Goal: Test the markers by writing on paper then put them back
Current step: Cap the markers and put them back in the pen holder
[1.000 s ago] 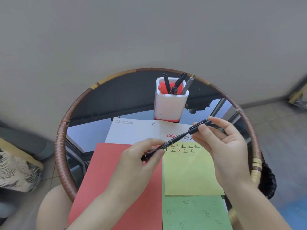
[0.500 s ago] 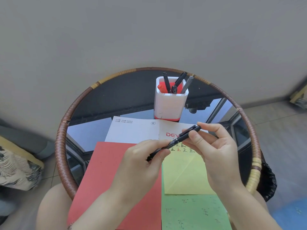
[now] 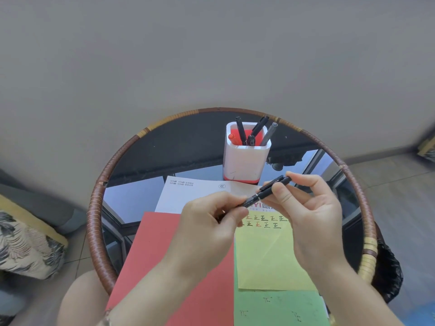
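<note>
Both my hands hold one black marker [image 3: 255, 198] above the papers. My left hand [image 3: 211, 222] pinches its barrel at the lower end. My right hand [image 3: 306, 208] grips the cap end, and the cap [image 3: 276, 183] looks seated on the barrel. Below lies a yellow sheet [image 3: 266, 255] with two rows of written test characters in black, red and green. A white pen holder [image 3: 246, 161] with a red base stands behind, with several markers upright in it.
A red sheet [image 3: 174, 267] lies left, a green sheet [image 3: 277, 307] with faint marks lies in front, a white printed sheet [image 3: 200, 194] behind. All rest on a round glass table with a woven rim [image 3: 94, 208]. A patterned cushion [image 3: 23, 245] sits on the floor at the left.
My hands have come closer together, and the cap in my right hand has slid onto the marker. The marker now looks shorter and joined.
</note>
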